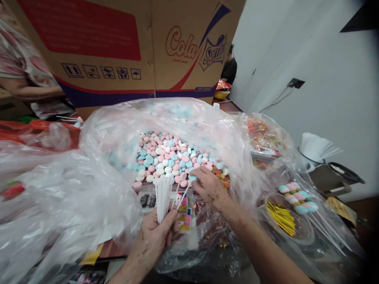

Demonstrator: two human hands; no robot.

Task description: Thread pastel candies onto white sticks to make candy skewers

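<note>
My left hand (pixel 155 228) is closed around a bundle of white sticks (pixel 162 195) held upright at the near middle. One thin stick slants right from the bundle, its tip close to the blue marshmallow (pixel 193 178) that my right hand (pixel 209 185) pinches in its fingertips. Whether that tip has gone into it, I cannot tell. Behind both hands, a large clear plastic bag (pixel 189 106) lies open over a pile of pink, white and blue marshmallows (pixel 168 157). Gummy candies (pixel 222 175) lie beside my right hand, partly covered by it.
Finished marshmallow skewers (pixel 297 197) lie at the right by a clear tub (pixel 306 232) of gold twist ties (pixel 281 217). Behind them are a bag of gummies (pixel 260 134) and a dark pitcher (pixel 328 181). A tall carton (pixel 118 39) blocks the back; a person's arm (pixel 38 92) shows left.
</note>
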